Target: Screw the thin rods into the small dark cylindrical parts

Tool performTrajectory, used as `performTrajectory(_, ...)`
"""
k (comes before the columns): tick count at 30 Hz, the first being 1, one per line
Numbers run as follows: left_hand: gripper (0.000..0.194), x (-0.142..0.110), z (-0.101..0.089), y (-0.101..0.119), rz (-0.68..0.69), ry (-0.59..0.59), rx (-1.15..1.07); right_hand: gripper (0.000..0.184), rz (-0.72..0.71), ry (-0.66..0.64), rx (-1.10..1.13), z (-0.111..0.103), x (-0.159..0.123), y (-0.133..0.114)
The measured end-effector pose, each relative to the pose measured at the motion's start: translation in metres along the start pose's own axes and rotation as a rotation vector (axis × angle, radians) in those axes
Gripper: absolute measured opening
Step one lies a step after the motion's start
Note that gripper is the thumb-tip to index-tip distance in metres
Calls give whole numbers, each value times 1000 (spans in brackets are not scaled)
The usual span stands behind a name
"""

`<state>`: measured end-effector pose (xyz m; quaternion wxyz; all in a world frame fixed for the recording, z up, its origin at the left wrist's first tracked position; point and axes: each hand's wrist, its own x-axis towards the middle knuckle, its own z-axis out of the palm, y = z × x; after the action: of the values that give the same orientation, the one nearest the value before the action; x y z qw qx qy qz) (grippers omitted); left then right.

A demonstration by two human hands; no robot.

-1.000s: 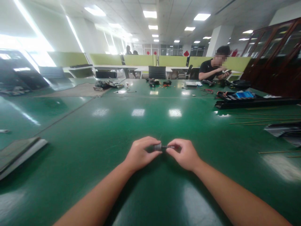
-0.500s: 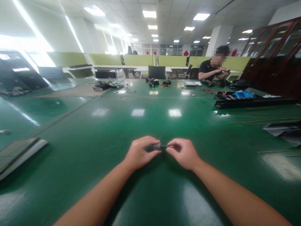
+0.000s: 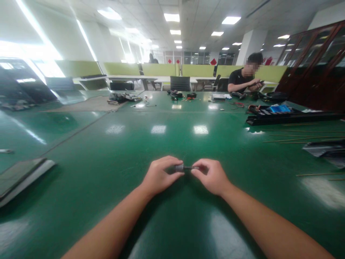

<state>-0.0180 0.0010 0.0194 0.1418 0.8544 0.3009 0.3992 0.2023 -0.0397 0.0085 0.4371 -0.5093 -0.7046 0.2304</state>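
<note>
Your green tabletop (image 3: 161,144): smooth, high gloss, w/ reflections. Grey cyl. (image 3: 179,168) at yr 12 o'clock: looks dull, metal/plastic unclear. Tan sheet (image 3: 86,104), yr 11 o'clock: matt. Cabinet (image 3: 293,84), yr 2 o'clock: dark glossy wood, glass panes (image 3: 325,41).

Cylinder (image 3: 179,168): grey; shaft (image 3: 188,167) dark. Table (image 3: 113,154): glossy green, crossed by thin dark seam (image 3: 78,133), mottled with white light reflections. Mat (image 3: 86,103): dull tan. Slab (image 3: 21,175): grey-green top, pale grey edge. Tray (image 3: 296,118): black; piece (image 3: 280,108) in it bright blue. Rods (image 3: 307,137): golden brown. Partitions (image 3: 198,69): plain yellow-green. Diamond (image 3: 213,62): red. Chair (image 3: 180,83): dark grey. Co-worker's shirt (image 3: 236,78): black. Cabinet (image 3: 315,72): dark reddish brown. Pillar (image 3: 250,43): white. Ceiling (image 3: 194,21): whitish, gridded, lamps (image 3: 171,17) bright white.
</note>
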Motion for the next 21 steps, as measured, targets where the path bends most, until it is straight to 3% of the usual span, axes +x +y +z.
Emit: performTrajectory(21, 24, 1, -2, -1, 3, 13, 24, 7, -7, 18, -5, -1, 0, 1)
